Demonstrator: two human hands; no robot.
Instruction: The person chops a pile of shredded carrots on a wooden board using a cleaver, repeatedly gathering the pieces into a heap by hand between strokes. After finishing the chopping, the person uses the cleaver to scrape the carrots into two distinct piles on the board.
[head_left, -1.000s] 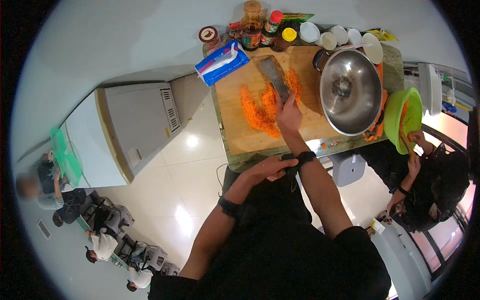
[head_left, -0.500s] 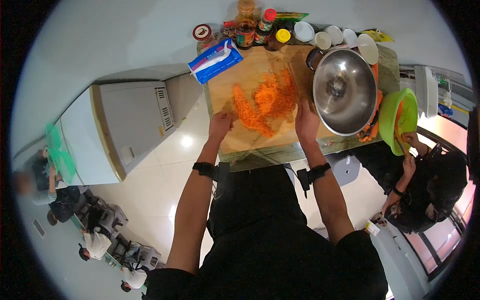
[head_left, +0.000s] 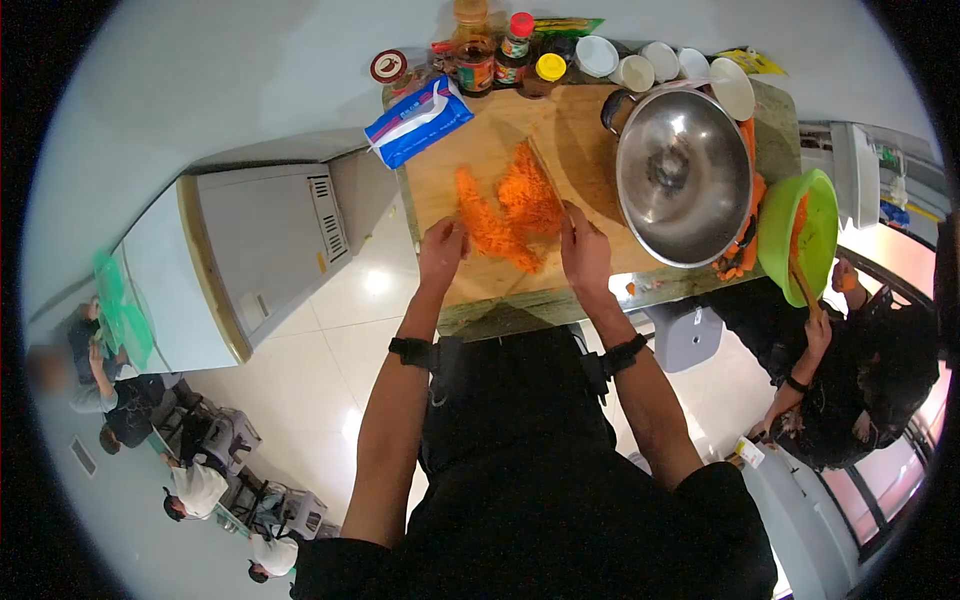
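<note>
Shredded carrot (head_left: 532, 195) lies in two joined heaps on the wooden cutting board (head_left: 590, 140). My right hand (head_left: 587, 255) is closed on the near end of a knife (head_left: 546, 173), seen almost edge-on as a thin upright line. Its blade stands along the right side of the larger heap, touching it. At the lower left of the shreds is my left hand (head_left: 441, 255), its fingers curled together; whatever they may hold is hidden.
A large steel wok (head_left: 685, 180) covers the board's right side. Sauce bottles (head_left: 474, 62), white cups (head_left: 634, 73) and a blue tissue pack (head_left: 419, 122) line the back. At right, another person's hands (head_left: 818, 330) work at a green bowl (head_left: 815, 215).
My right hand has moved left with the knife, and the right heap of carrot has been pushed left into a straighter edge. My left hand has shifted little.
</note>
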